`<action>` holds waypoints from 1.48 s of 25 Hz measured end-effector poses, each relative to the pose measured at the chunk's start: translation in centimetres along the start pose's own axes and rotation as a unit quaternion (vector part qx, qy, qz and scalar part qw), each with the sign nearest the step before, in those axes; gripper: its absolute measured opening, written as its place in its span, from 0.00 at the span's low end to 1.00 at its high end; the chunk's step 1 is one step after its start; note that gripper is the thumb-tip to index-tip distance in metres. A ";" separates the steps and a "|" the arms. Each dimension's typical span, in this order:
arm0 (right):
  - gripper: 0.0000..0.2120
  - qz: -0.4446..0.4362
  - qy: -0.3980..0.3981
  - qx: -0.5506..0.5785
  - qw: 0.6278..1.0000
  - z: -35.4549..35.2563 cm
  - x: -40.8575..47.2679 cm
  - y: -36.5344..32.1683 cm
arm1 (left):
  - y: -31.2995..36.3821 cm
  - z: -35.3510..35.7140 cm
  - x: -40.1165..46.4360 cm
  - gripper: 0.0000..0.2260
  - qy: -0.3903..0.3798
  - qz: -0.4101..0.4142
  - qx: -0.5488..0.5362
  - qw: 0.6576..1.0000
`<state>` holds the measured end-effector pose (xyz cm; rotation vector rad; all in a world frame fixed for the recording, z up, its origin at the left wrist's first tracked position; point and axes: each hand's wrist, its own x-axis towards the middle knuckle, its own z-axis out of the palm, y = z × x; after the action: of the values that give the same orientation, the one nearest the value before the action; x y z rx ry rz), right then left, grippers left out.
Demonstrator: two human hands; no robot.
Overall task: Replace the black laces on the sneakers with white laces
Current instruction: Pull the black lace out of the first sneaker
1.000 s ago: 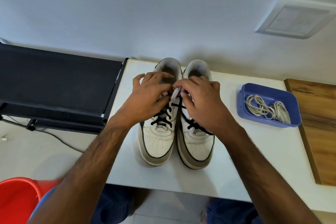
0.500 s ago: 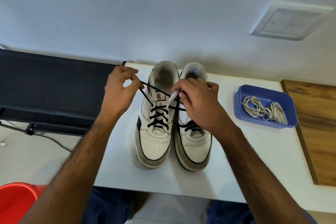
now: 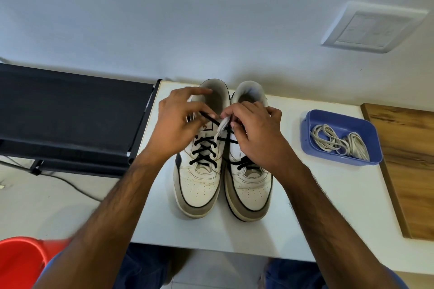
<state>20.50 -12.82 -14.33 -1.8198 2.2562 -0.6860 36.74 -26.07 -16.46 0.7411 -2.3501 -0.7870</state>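
Note:
Two white sneakers stand side by side on the white table (image 3: pixel 317 206), toes towards me. The left sneaker (image 3: pixel 199 185) has black laces (image 3: pixel 203 150) crossed over its lower eyelets, with the upper part loosened. My left hand (image 3: pixel 178 122) is over that sneaker's collar and pinches a strand of the black lace. My right hand (image 3: pixel 256 134) pinches the upper edge of the left sneaker's eyelet flap and partly covers the right sneaker (image 3: pixel 249 190). White laces (image 3: pixel 338 142) lie coiled in a blue tray (image 3: pixel 312 122) at the right.
A black rack (image 3: pixel 70 110) stands left of the table. A wooden board (image 3: pixel 408 166) lies at the table's right edge. A red bucket (image 3: pixel 21 263) sits on the floor at lower left. A white wall panel (image 3: pixel 373 28) is on the wall behind.
My left hand, which had pulled the black lace out to the left, has come back over the left sneaker's collar. My right hand has stayed on the flap.

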 end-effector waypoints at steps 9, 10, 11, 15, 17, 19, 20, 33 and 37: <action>0.15 0.004 0.011 0.027 1.000 0.2 -0.2 0.3 | 0.2 0.4 -0.7 0.13 -0.108 -0.015 0.029 0.994; 0.15 0.003 0.015 0.032 0.999 0.3 -0.2 0.3 | 0.1 0.6 -0.6 0.13 -0.098 -0.016 0.031 0.995; 0.15 0.002 0.020 0.034 0.999 0.3 -0.2 0.4 | 0.1 0.7 -0.5 0.13 -0.086 -0.020 0.028 0.996; 0.16 0.001 0.023 0.030 0.999 0.4 -0.2 0.5 | 0.0 1.2 -0.2 0.17 -0.057 -0.034 0.011 0.998; 0.16 0.004 0.023 0.028 0.999 0.3 -0.1 0.5 | 0.0 1.4 -0.1 0.13 -0.029 -0.025 0.017 0.999; 0.16 0.008 0.022 0.025 0.999 0.3 0.0 0.4 | -0.1 1.0 0.1 0.08 0.041 -0.052 -0.044 0.997; 0.16 0.011 0.022 0.026 0.999 0.3 0.0 0.4 | -0.3 0.5 0.2 0.07 0.091 -0.090 -0.114 0.985; 0.16 0.016 0.036 0.036 0.999 0.5 0.0 0.4 | 0.4 0.6 -1.0 0.12 -0.046 0.076 0.150 0.985; 0.15 0.018 0.039 0.034 0.999 0.5 0.0 0.4 | -0.4 1.2 -0.9 0.07 -0.057 0.104 0.189 0.975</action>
<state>20.33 -12.91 -14.94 -1.7473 2.2775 -0.8311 36.72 -25.30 -17.82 0.5950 -2.6650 -0.3011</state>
